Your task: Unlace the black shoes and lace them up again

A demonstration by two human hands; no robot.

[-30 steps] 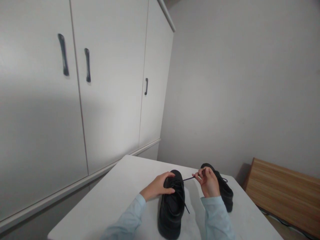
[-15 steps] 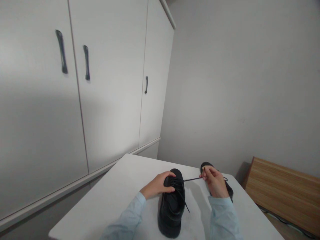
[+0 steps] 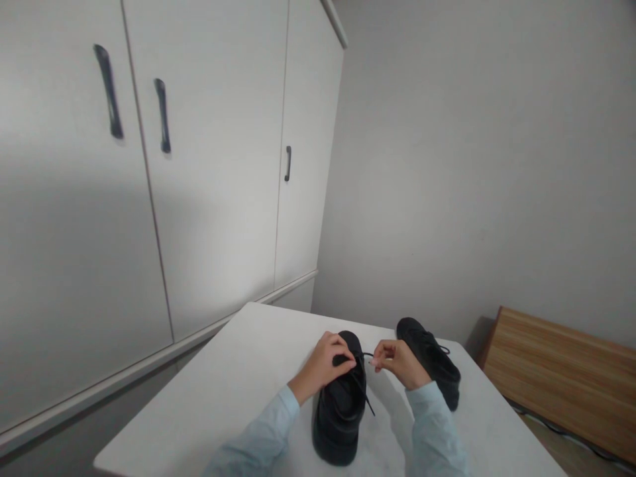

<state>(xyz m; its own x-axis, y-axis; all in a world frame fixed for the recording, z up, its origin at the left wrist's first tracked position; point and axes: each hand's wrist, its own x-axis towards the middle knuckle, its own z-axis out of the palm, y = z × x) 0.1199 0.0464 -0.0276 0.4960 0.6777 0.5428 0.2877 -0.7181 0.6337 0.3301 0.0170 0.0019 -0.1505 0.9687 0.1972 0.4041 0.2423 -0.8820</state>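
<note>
A white table (image 3: pixel 238 391) bears two black shoes, and white cupboard doors (image 3: pixel 209 172) rise far beyond the hands to the left. The near shoe (image 3: pixel 340 411) stands toe-away under the left hand (image 3: pixel 325 363), which lies over its front and presses down, fingers curled on the upper; whether they pinch a lace too I cannot tell. Just right of that hand, the right hand (image 3: pixel 397 363) pinches the end of the black lace (image 3: pixel 366 356) between thumb and fingertips, close to the eyelets. The second shoe (image 3: pixel 430 361) sits just beyond and right of the right hand, apart from it.

The step in hand looks like working the lace through the near shoe's eyelets. The next move seems to call for a steady hold on the shoe and a fine aim of the lace tip.

Half a second ago the right hand was farther right, with the lace drawn out taut; now it has come in close to the left hand and the lace runs short.
</note>
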